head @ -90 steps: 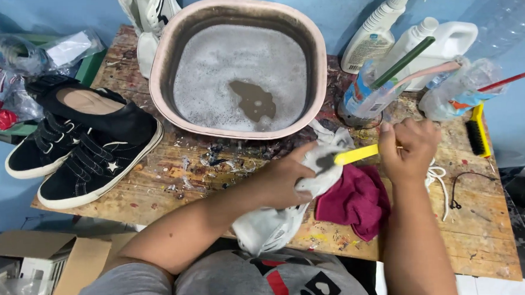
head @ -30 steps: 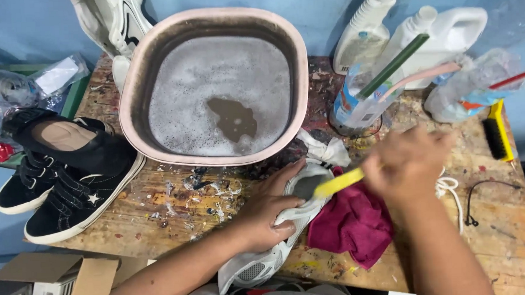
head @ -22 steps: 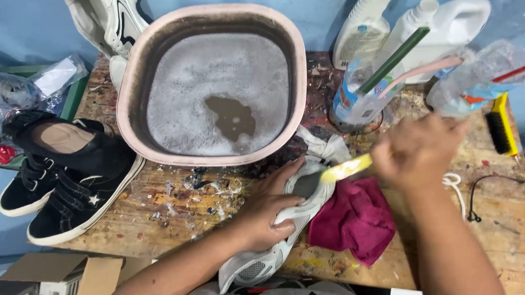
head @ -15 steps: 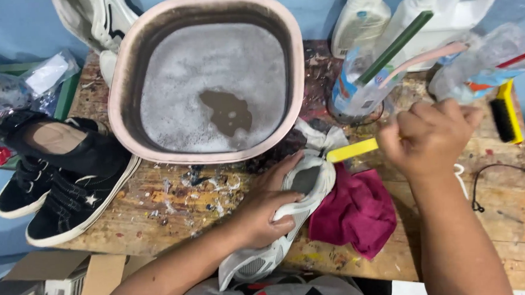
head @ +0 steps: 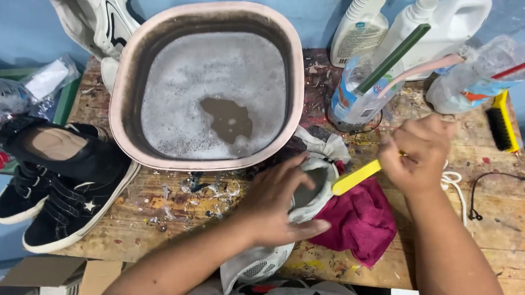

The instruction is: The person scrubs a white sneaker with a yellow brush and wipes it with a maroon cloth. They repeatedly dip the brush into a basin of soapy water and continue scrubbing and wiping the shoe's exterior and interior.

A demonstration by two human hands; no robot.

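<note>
Scrubbing one white sneaker, two hands, left, right, one yellow brush

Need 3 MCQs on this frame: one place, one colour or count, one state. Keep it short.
1. Where does the crumpled maroon cloth lie?
A. In the basin
B. On the wooden table, right of the white sneaker
C. On the black shoes

2. What colour is the handle of the brush in the right hand?
A. Yellow
B. Green
C. Red

3. What is the state of the pink square plastic basin?
A. Dry
B. Overturned
C. Upright, holding foamy, murky water

Answers:
1 B: the cloth rests on the tabletop beside the sneaker that the left hand steadies.
2 A: a yellow handle sticks out of the right fist toward the sneaker.
3 C: suds cover most of the surface, with a brown patch of water in the middle.
</note>
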